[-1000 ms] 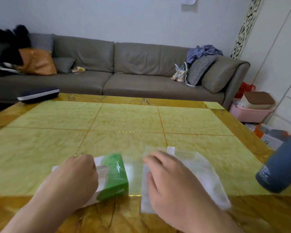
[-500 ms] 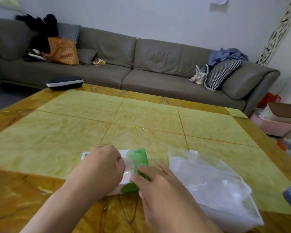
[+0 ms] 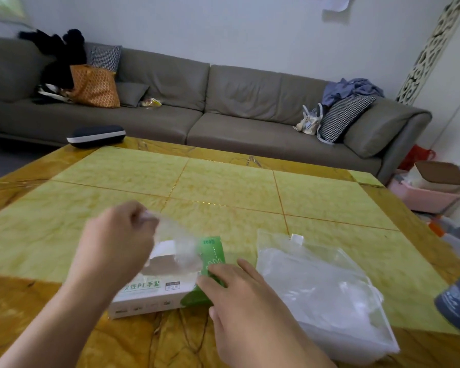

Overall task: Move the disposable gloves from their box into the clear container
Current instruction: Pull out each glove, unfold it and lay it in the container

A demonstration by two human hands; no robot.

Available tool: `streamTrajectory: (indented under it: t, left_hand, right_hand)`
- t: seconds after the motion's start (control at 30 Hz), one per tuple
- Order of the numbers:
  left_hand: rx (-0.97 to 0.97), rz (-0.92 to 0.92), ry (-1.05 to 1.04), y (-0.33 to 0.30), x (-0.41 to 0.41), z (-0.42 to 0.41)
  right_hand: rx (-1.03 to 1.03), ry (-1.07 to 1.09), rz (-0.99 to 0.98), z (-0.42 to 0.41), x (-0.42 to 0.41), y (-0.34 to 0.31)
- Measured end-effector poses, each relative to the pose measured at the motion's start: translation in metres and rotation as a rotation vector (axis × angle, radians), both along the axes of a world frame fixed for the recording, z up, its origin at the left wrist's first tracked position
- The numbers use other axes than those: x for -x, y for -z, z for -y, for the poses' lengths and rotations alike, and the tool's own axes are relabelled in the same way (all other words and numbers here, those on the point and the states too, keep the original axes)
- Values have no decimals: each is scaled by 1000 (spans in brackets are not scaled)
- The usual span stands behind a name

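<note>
Living room clutter around a yellow tiled table (image 3: 223, 187)

A dark case with a white stripe (image 3: 96, 136) lies at the table's far left corner. Beyond the far edge runs a grey sofa (image 3: 223, 107) carrying an orange bag (image 3: 94, 86), black plush things (image 3: 56, 57), checked cushions (image 3: 343, 116), a small pale bag (image 3: 310, 120) and blue clothes (image 3: 352, 88). A pink bin (image 3: 422, 196) sits on the floor past the right edge; a grey bottle (image 3: 457, 304) juts in there.

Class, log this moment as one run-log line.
left hand: pulling clear glove from glove box | right hand: steadying box's green end | clear container: right of box
</note>
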State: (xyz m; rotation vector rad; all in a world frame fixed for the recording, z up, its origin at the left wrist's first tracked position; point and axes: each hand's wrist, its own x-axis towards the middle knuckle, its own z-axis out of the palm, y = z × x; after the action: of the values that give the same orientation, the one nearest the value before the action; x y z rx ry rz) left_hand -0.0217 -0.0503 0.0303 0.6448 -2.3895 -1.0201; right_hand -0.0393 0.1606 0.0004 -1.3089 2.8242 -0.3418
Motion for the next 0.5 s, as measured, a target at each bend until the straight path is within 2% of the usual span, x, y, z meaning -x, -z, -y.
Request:
streamTrajectory:
  t: [0.1, 0.2, 0.27, 0.37, 0.43, 0.5]
  left_hand:
    - [-388, -230, 54, -17, -9, -1]
    - [-673, -236, 220, -19, -11, -15]
    - [-741, -217, 291, -18, -11, -24]
    - [-845, -198, 359, -20, -10, -35]
    - [-886, -158, 434, -21, -11, -41]
    - [-822, -80, 537, -20, -11, -49]
  right_hand:
    - [-14, 0, 16, 0, 0, 0]
    - [89, 29, 43, -4, -1, -3]
    - [219, 64, 138, -9, -1, -12]
    - [631, 133, 292, -17, 4, -28]
    - [957, 188, 560, -29, 12, -37]
    - [1128, 185, 735, -41, 20, -47]
